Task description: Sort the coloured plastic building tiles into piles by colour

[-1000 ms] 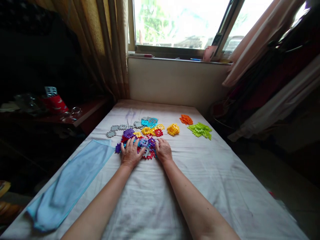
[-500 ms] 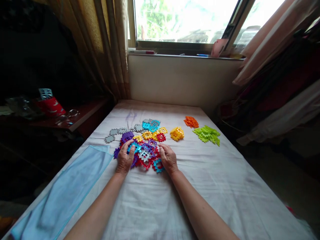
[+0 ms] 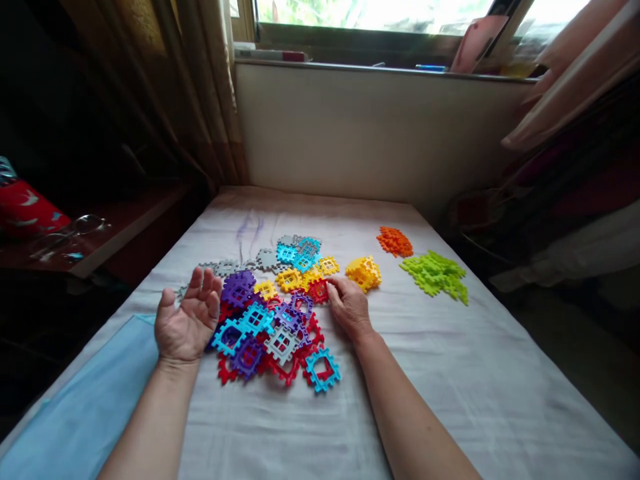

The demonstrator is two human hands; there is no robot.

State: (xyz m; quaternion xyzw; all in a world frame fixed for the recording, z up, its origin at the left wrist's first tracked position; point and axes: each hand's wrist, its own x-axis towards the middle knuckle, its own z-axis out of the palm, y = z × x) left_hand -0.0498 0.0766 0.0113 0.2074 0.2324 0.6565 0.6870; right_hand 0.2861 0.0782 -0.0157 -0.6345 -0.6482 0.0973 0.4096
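My left hand point(image 3: 189, 319) is palm up with its fingers apart and holds nothing, at the left edge of a mixed heap of notched plastic squares. Purple point(image 3: 239, 288), blue point(image 3: 323, 369) and red pieces lie in that heap, with a light grey square point(image 3: 283, 344) on top. At the heap's upper right, my right hand point(image 3: 349, 304) has its thumb and fingertips at a red square point(image 3: 318, 291). Just beyond that hand sits a yellow pile point(image 3: 364, 273). Looser yellow squares point(image 3: 289, 279) and blue ones point(image 3: 305, 253) lie behind the heap.
Orange pieces point(image 3: 395, 241) and lime green pieces point(image 3: 436, 275) form piles at the right on the white sheet point(image 3: 430, 387). Grey pieces point(image 3: 225, 267) lie behind at the left. A light blue cloth point(image 3: 95, 393) covers the near left. Glasses point(image 3: 75, 233) rest on a side table.
The view has dropped and come closer. My left hand has moved left off the heap and turned palm up. My right hand has shifted away from me to the red square.
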